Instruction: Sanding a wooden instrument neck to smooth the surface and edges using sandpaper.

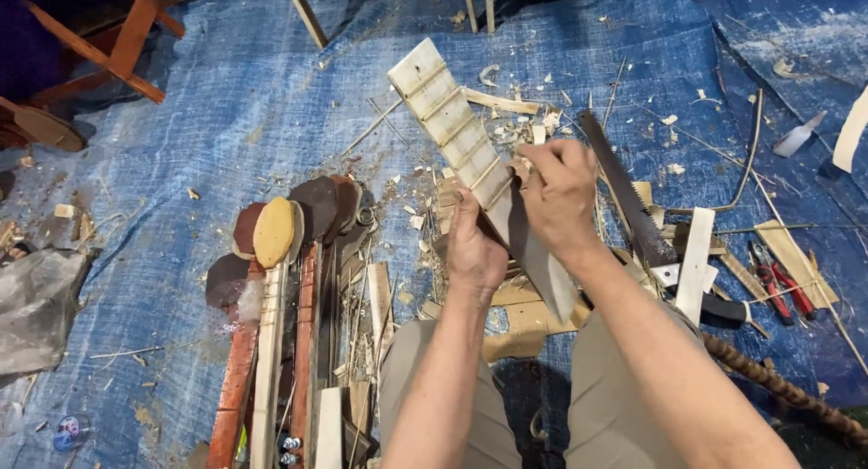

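A: Pale wood, front and centre: a long fretted neck (470, 152) slants across a blue tarp (226, 116), its lighter end pointing away from the person.

B: Left hand (475, 247) is wrapped around the neck from underneath, fingers curled shut on it at the near, darker stretch.

A: And the right hand (561, 193) sits on top of the neck, fingers bent tight, pinching at its edge. Whether a small tool is inside that grip, I cannot tell.

B: Just right of the neck lies a handsaw (624, 193), teeth along its dark blade, touching the shavings. Further right of the neck, red-handled pliers (773, 284).

A: Left of the neck, a row of unfinished necks (271, 288) with rounded heads, well apart from both hands.

B: Wood chips (506, 116) are scattered round the neck's far end.
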